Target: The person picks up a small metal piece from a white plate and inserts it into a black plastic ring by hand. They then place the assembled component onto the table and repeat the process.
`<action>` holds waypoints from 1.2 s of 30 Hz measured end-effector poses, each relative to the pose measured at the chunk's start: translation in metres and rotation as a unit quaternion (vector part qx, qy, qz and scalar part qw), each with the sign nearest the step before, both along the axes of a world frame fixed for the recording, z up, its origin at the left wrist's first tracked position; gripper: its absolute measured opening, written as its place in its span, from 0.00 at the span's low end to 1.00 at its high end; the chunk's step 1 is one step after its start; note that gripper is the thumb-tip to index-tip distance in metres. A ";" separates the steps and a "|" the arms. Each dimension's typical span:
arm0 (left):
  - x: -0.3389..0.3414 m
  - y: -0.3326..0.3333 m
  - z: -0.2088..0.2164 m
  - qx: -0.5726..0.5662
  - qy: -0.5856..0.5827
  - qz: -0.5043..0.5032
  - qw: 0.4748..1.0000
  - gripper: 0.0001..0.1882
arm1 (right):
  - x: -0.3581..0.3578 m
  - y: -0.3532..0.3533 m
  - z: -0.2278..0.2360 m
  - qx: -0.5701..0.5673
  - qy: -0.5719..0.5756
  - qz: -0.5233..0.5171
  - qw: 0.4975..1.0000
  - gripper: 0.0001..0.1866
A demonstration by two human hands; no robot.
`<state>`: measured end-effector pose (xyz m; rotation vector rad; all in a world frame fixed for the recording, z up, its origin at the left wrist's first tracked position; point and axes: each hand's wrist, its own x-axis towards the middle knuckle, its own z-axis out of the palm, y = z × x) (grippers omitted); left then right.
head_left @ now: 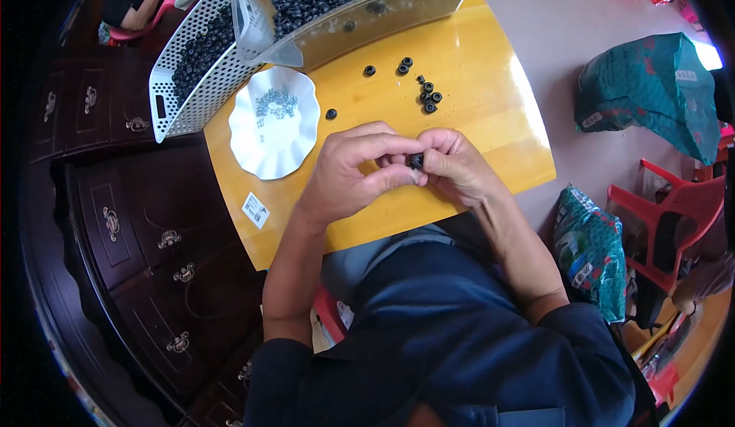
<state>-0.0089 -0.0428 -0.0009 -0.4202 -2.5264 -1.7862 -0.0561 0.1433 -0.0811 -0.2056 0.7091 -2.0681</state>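
Observation:
Above the near part of the yellow table, my left hand and my right hand meet. Between their fingertips is a small black ring-shaped part, pinched from both sides; the fingers cover much of it. Just beyond my right hand lies a loose cluster of black ring parts. Another black ring rests by itself past my left hand. Left of that hand stands a white wavy-rimmed plate with many tiny clear greenish pieces on it.
A clear bin heaped with black parts stands at the table's far side. Beside it, a white perforated basket holds more. Dark wooden drawers line the left. Teal bags and a red chair are at right.

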 end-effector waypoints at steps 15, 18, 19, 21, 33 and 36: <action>0.009 0.009 -0.008 -0.025 0.036 0.055 0.998 0.12 | 0.004 0.000 -0.002 0.065 0.024 0.008 0.998 0.05; 0.010 0.009 -0.007 -0.005 0.025 0.075 0.997 0.12 | 0.004 -0.006 0.005 0.070 -0.004 -0.006 0.997 0.04; 0.009 0.008 -0.006 -0.013 0.026 0.081 0.996 0.12 | 0.004 -0.005 0.005 0.088 -0.005 -0.012 0.996 0.04; 0.007 0.004 -0.005 -0.012 0.004 0.053 0.998 0.12 | 0.004 -0.003 0.004 0.095 -0.004 -0.012 0.995 0.04; 0.023 -0.044 0.019 0.037 -0.271 0.011 0.962 0.08 | 0.011 -0.003 0.016 0.089 0.090 0.094 0.987 0.21; 0.024 -0.099 0.021 -0.101 -0.199 0.083 0.971 0.09 | 0.012 -0.001 0.018 0.100 0.093 0.109 0.985 0.19</action>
